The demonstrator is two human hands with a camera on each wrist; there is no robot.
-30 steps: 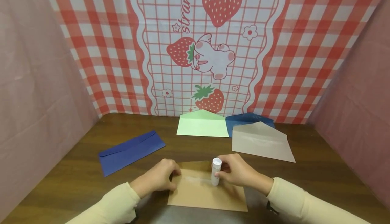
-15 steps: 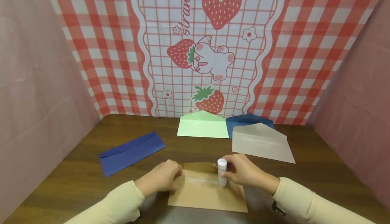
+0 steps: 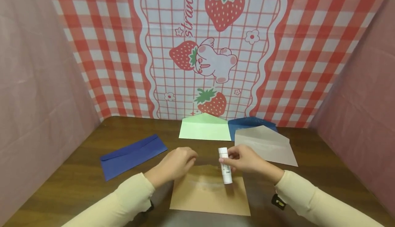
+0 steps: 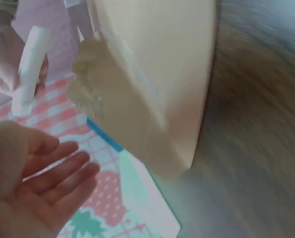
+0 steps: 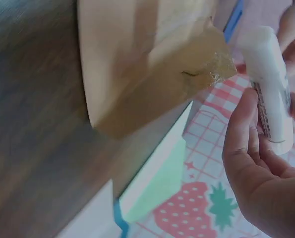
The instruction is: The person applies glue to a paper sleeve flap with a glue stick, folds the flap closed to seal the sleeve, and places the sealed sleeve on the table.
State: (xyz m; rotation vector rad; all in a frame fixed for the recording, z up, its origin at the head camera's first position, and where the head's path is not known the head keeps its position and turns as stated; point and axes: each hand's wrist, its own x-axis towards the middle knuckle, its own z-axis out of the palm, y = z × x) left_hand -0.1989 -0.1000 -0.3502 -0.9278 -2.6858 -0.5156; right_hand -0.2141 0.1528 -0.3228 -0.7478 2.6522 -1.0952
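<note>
R hand (image 3: pixel 245 158) has the white glue stick (image 3: pixel 226 174) pinched btwn thumb & fingers, tube tilted a bit, lower end above the R part of the brown env. (image 3: pixel 210 201), clear of the paper. L hand (image 3: pixel 174 163) is free: fingers loose, nearly straight, gripping nothing, up over the L side of the same env. & apart from it.

Brown env. lies flat on the wood table (image 3: pixel 77 186), right in front of the person, flap open & pointing away; shiny wet-looking smear nr the flap's tip, pale streak along the fold.

Other envs: dk blue env. (image 3: pixel 132 156) off to the L, flap folded down, set at an angle. At the back, pale green env. (image 3: pixel 205 131), flap up; teal env. (image 3: pixel 247 121) beside it, partly under the grey env. (image 3: pixel 265 144), both flaps open too.

Behind: red/wht check cloth (image 3: pixel 216 59) w/ strawberries. Pale yellow sleeves (image 3: pixel 318 199) on both arms; small blk gadget (image 3: pixel 278 202) by the R cuff.
</note>
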